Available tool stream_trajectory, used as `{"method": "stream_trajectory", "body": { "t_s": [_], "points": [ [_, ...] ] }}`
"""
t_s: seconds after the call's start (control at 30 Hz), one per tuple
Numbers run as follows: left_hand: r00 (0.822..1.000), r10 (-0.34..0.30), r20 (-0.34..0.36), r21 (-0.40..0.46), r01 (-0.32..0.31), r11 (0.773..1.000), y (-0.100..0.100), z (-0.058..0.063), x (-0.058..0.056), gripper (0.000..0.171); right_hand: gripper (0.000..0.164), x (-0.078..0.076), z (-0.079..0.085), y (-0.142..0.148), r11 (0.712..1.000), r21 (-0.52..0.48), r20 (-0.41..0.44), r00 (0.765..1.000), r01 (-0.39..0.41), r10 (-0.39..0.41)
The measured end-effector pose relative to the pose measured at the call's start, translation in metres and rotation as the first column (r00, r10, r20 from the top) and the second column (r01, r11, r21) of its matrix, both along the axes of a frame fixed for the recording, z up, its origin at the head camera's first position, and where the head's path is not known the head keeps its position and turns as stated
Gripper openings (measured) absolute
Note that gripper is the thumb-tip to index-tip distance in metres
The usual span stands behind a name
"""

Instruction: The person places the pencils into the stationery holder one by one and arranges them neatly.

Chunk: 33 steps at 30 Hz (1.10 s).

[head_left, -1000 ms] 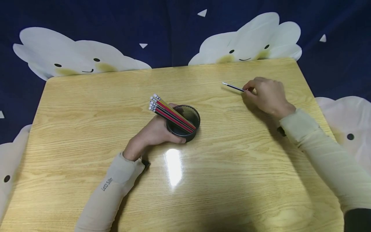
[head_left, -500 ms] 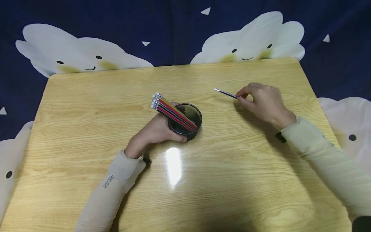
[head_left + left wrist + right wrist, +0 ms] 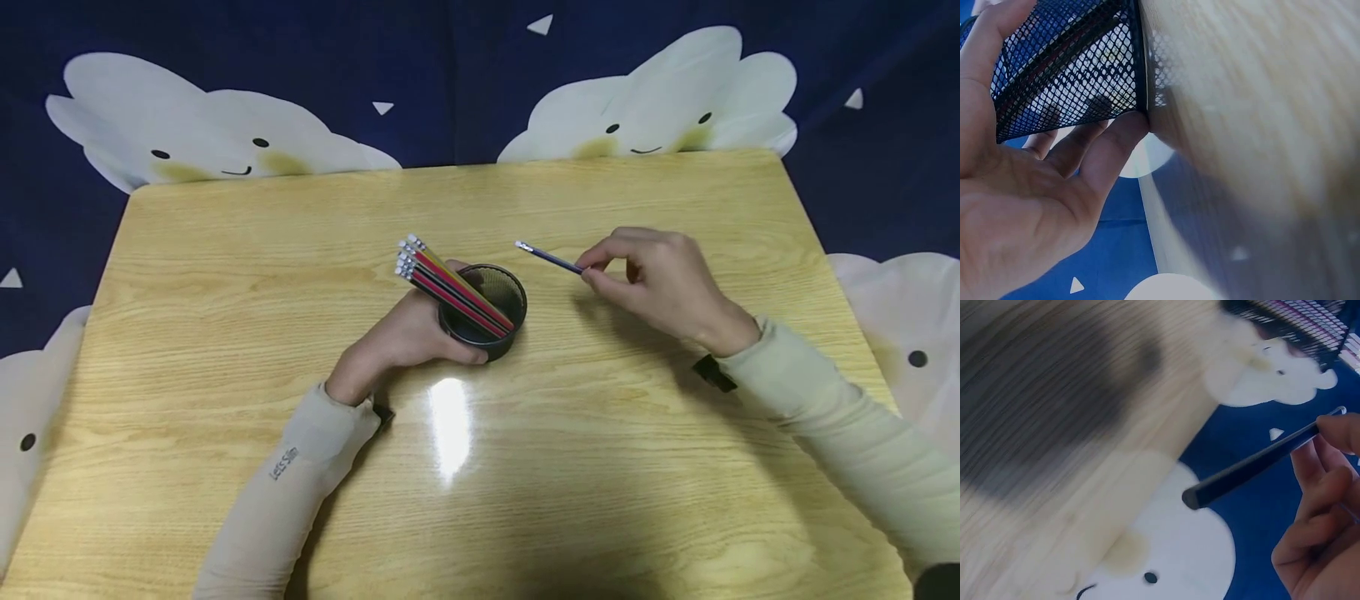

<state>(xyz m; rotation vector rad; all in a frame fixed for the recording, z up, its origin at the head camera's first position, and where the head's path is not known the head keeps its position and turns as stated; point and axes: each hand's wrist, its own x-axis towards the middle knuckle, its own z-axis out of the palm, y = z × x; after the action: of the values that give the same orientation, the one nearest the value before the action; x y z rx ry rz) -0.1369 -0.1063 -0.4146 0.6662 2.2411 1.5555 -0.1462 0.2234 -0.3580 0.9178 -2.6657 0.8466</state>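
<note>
My left hand (image 3: 420, 333) grips a black mesh pencil cup (image 3: 483, 329) near the middle of the table, thumb on the near side and fingers round the far side. The left wrist view shows the mesh wall (image 3: 1079, 69) between thumb and fingers, its base at the tabletop. Several pencils (image 3: 453, 287), red, black and yellow, lean left in the cup with their white erasers up. Right of the cup, my right hand (image 3: 652, 279) pinches a dark blue pencil (image 3: 551, 257) between thumb and fingertips, eraser end towards the cup. Its flat, dark other end shows in the right wrist view.
A light wood table (image 3: 225, 275) lies under both hands, with a bright reflection in front of the cup. Behind it hangs a dark blue cloth (image 3: 450, 75) printed with white clouds, along the table's far edge.
My right hand has carried the dark blue pencil left and nearer, towards the cup. The left hand keeps its grip on the cup; the whole view has shifted slightly.
</note>
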Motion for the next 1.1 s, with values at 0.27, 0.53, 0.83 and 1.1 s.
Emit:
{"method": "stream_trajectory", "body": {
  "t_s": [0.27,0.53,0.83,1.1],
  "points": [
    [1.000,-0.013,-0.014,0.005,0.013,1.000,0.000,-0.001,-0.003,0.103,0.016,0.010,0.017,-0.028,0.980,-0.189,0.128,0.988,-0.062,0.087],
    [1.000,-0.017,-0.020,0.021,0.017,1.000,0.000,-0.001,-0.004,0.102,0.013,0.013,0.034,-0.056,0.937,-0.332,0.201,0.963,-0.106,0.180],
    [1.000,-0.014,-0.012,0.040,0.014,0.999,0.000,0.000,-0.003,0.098,0.011,0.011,0.051,-0.085,0.854,-0.493,0.145,0.953,-0.165,0.267],
    [1.000,-0.025,-0.011,0.061,0.026,0.998,-0.001,0.000,-0.003,0.096,0.010,0.005,0.047,-0.098,0.792,-0.579,0.083,0.952,-0.194,0.294]
  ]
}}
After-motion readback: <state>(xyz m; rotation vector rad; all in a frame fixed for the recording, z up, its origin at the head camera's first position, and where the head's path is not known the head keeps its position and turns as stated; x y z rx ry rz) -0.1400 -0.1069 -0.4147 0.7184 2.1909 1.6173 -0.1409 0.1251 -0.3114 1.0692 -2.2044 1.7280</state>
